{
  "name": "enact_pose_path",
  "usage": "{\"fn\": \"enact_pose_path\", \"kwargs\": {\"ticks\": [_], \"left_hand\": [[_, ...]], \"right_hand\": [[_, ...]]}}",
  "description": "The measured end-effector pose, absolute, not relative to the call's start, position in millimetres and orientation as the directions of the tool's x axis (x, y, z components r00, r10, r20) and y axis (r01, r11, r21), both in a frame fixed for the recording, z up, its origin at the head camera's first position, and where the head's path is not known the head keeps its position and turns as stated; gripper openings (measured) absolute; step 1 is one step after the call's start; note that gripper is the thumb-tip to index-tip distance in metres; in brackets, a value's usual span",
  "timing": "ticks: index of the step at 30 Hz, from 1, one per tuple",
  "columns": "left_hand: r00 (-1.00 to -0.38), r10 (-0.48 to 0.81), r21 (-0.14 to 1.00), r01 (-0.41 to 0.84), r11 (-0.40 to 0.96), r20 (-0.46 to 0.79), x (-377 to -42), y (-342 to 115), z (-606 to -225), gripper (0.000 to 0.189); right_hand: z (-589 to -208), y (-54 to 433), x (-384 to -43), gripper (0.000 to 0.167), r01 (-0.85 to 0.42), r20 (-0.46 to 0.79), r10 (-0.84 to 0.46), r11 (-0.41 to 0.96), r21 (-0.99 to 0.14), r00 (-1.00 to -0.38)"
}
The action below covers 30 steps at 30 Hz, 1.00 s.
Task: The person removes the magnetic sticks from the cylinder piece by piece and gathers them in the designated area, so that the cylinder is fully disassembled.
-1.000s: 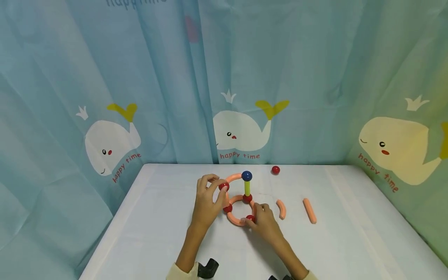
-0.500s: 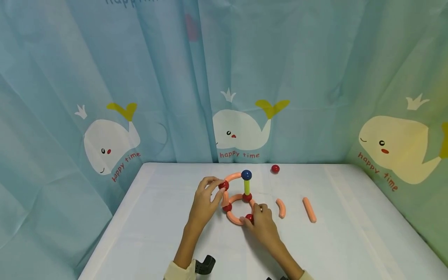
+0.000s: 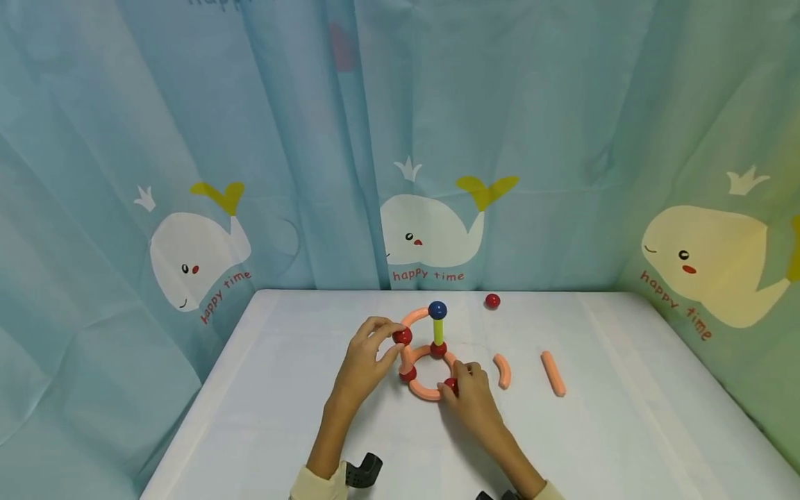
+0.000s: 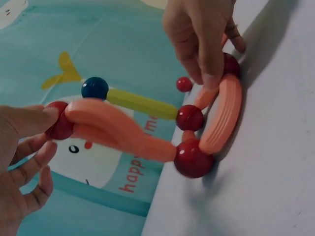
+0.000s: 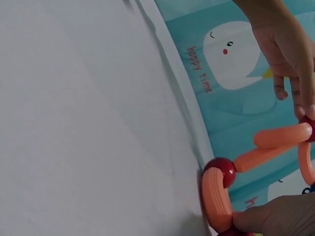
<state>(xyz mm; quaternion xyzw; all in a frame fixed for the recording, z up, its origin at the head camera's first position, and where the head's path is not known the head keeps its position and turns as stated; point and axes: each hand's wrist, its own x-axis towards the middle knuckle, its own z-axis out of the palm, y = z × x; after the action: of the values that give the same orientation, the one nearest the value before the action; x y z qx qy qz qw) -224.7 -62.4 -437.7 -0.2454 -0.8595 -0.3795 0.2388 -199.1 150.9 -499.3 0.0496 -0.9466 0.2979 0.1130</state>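
Note:
A magnetic stick-and-ball frame stands mid-table. Its ring has curved orange sticks (image 3: 426, 393) joined by red balls, one (image 3: 408, 375) at the left and one (image 3: 438, 349) at the back. From the back ball rises a yellow-green stick (image 3: 438, 332) topped by a blue ball (image 3: 437, 310). My left hand (image 3: 364, 362) pinches an upper red ball (image 4: 60, 123), to which curved orange sticks (image 4: 106, 123) are attached; one runs down to the ring's left ball. With thumb and fingers, my right hand (image 3: 473, 401) grips the ring's front-right red ball (image 3: 449, 384), partly covered.
On the white table (image 3: 269, 417), right of the frame, lie a short curved orange stick (image 3: 503, 371) and a straight orange stick (image 3: 553, 373). A loose red ball (image 3: 492, 301) sits near the back edge. A whale-print curtain (image 3: 537, 229) hangs behind.
The frame has turned slightly: its right ball has shifted away from me, its back and blue balls a little left. The left hand's ball has moved slightly right. Both hands keep their holds.

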Motion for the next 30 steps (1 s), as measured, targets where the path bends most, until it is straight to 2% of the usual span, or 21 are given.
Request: {"fn": "enact_pose_path", "kwargs": {"ticks": [4,10,24,30], "left_hand": [[-0.745,0.314,0.512,0.645,0.567,0.589,-225.1,-65.5,-435.1,0.032],[-0.718,0.4,0.521,0.691,0.501,0.569,-224.5,-68.3,-430.8,0.033],[-0.695,0.521,0.59,0.71,0.384,0.496,-216.7,-67.1,-426.6,0.031],[-0.685,0.526,0.576,0.72,0.387,0.503,-218.3,-61.9,-430.0,0.031]], "right_hand": [[-497.8,156.1,-205.1,0.025,-0.139,0.204,-0.016,0.784,-0.605,-0.979],[-499.2,162.8,-211.9,0.054,-0.126,0.187,-0.007,0.764,-0.633,-0.982],[-498.6,174.1,-232.0,0.047,-0.257,0.22,-0.147,0.718,-0.647,-0.964],[-498.5,179.2,-245.6,0.044,-0.371,0.267,-0.26,0.694,-0.617,-0.928]]}}
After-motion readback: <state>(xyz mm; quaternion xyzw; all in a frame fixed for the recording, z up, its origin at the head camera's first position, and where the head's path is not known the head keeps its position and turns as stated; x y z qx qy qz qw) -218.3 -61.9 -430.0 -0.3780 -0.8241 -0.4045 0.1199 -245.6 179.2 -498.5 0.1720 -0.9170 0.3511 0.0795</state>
